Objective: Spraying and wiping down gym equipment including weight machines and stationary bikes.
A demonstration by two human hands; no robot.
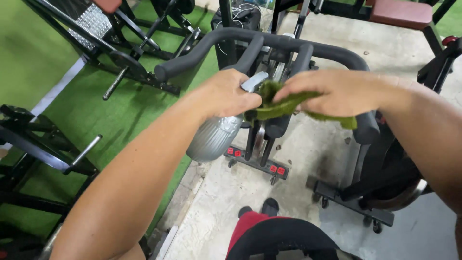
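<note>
My left hand (230, 94) grips the neck of a grey spray bottle (213, 137), whose pale trigger (254, 82) sticks out toward the cloth. My right hand (337, 91) holds a green cloth (281, 106) right in front of the bottle's nozzle. Both hands hover over the black padded handlebars (269, 41) of an exercise bike. The cloth drapes across the right handlebar grip (365, 127).
The bike's base bar with red end caps (255, 161) stands on a concrete floor (216, 202). Black weight machines (130, 48) sit on green turf at the left. A red padded bench (402, 12) is at the back right. A red and black saddle (274, 236) is below me.
</note>
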